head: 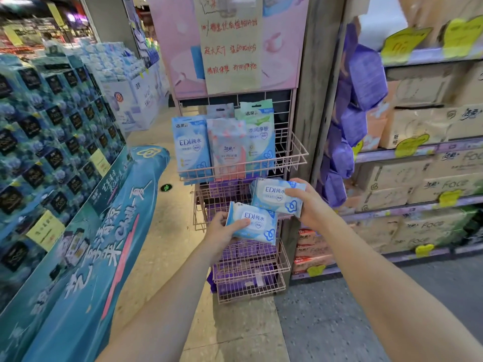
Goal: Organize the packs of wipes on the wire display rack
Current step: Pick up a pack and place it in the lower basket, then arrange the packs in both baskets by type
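Note:
A pink wire display rack (295, 150) stands ahead with several tiered baskets. Its top basket holds upright packs: a blue pack (189, 145) on the left, a pink patterned pack (226, 147) in the middle and a green pack (258, 131) on the right. The lower baskets (248, 273) hold purple packs. My left hand (222, 231) grips a light blue wipes pack (254, 223) in front of the middle baskets. My right hand (309, 202) grips a second light blue wipes pack (274, 195), slightly higher and to the right.
A tall blue stacked tissue display (52, 131) with a teal banner fills the left side. Shelves with cardboard boxes and purple hanging packs (366, 82) stand on the right. A pink sign board with a handwritten note (230, 45) tops the rack. Floor lies between them.

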Demonstrator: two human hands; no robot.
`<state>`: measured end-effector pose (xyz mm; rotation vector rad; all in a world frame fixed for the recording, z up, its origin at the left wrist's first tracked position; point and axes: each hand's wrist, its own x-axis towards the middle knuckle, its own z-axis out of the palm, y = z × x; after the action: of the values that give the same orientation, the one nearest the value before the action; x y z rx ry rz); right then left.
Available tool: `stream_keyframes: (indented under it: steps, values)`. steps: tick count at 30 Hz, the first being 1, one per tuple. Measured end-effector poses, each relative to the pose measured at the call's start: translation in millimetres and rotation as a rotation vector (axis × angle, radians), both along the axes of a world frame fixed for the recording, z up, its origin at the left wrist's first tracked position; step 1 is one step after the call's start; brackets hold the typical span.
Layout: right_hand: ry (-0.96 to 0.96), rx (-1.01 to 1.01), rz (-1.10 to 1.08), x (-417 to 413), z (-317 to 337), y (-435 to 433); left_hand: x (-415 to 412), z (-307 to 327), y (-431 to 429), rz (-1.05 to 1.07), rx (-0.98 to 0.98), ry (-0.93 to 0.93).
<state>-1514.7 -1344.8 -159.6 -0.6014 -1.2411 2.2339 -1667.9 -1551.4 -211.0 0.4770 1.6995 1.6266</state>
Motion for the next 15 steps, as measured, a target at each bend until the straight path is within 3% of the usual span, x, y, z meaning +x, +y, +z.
stream_keyframes:
  steps: [10, 15]
  values:
    - [-0.168, -0.008, 0.022, -54.4, -48.7, -17.7, -50.8, -31.2, -34.6, 0.066, -0.07, -0.056]
    - [-0.203, -0.012, -0.082, -73.5, -63.4, -22.7, -75.3, -41.5, -45.9, 0.129, -0.076, -0.116]
